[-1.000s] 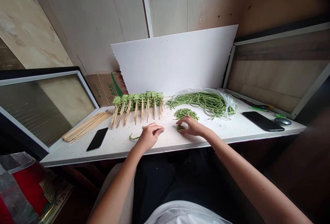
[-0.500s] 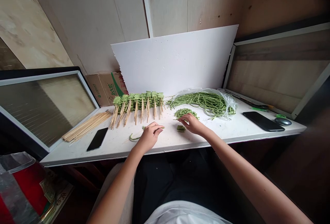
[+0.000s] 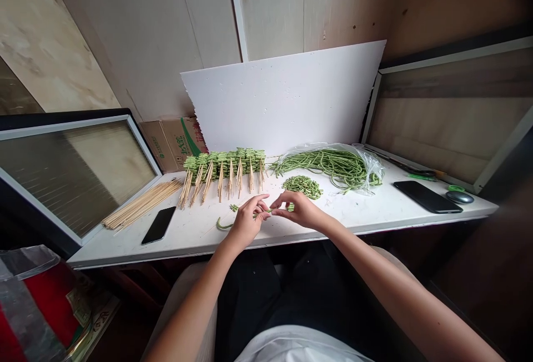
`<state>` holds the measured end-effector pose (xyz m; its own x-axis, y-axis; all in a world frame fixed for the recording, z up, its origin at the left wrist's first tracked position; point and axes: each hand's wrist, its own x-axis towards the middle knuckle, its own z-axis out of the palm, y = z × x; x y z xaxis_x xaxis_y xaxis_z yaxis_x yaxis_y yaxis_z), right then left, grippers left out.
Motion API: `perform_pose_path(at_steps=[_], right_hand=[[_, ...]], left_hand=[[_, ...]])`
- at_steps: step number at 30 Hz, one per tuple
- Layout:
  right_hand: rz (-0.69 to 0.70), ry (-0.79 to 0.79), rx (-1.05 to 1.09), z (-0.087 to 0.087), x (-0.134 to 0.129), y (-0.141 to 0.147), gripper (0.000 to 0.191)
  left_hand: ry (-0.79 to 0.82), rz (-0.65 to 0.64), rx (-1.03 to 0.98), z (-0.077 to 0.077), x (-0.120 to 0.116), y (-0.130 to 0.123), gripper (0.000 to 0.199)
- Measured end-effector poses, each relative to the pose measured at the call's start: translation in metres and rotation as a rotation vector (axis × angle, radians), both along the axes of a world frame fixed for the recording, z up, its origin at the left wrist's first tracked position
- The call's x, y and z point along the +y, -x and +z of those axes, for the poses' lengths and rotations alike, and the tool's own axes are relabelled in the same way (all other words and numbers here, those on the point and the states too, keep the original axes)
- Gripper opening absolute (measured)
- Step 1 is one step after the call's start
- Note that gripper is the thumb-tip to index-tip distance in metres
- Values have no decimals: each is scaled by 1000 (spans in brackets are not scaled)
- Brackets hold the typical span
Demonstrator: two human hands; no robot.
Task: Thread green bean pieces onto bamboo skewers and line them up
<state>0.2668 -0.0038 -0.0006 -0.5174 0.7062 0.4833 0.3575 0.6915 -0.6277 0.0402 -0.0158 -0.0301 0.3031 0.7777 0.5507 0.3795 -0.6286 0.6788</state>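
Observation:
My left hand (image 3: 247, 219) and my right hand (image 3: 300, 210) meet above the white table (image 3: 333, 220), pinching a long green bean (image 3: 266, 211) between their fingertips. Its thin tail (image 3: 221, 225) curves down onto the table left of my left hand. A small green bean bundle (image 3: 290, 207) sits partly hidden behind my right fingers. Just beyond lies a heap of short bean pieces (image 3: 302, 187). Further left, a row of beans on bamboo skewers (image 3: 222, 163) lies with the sticks pointing toward me. Long raw beans sit in a clear plastic bag (image 3: 333, 167) at the back.
Loose bamboo skewers (image 3: 141, 204) and a black phone (image 3: 159, 225) lie at the table's left end. A second phone (image 3: 427, 196) and a computer mouse (image 3: 459, 197) lie on the right. A white foam board (image 3: 283, 101) stands along the back, with a cardboard box (image 3: 175, 142) behind it.
My hands have moved toward each other and now both pinch the bean. My right hand has left the small bundle's near side and partly covers it. The head view shifted slightly.

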Motion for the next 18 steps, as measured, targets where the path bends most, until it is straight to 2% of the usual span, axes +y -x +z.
perform_pose_path(at_steps=[3,7,11,14,18], right_hand=[[-5,-23,26,-3,5,-3,23],[-55,-35,67,-5,10,-7,19],[-43,-70,68,-4,7,-4,18],[-17,-136,56,-3,3,2,17],[-15,-213,63,-4,-1,10,6]], left_hand=[[10,21,0,1,-1,-1,43],[9,94,67,3,0,3,9],[-117,158,118,7,-3,3,7],[-160,153,135,10,-6,1,9],[-202,140,197,7,-8,-2,17]])
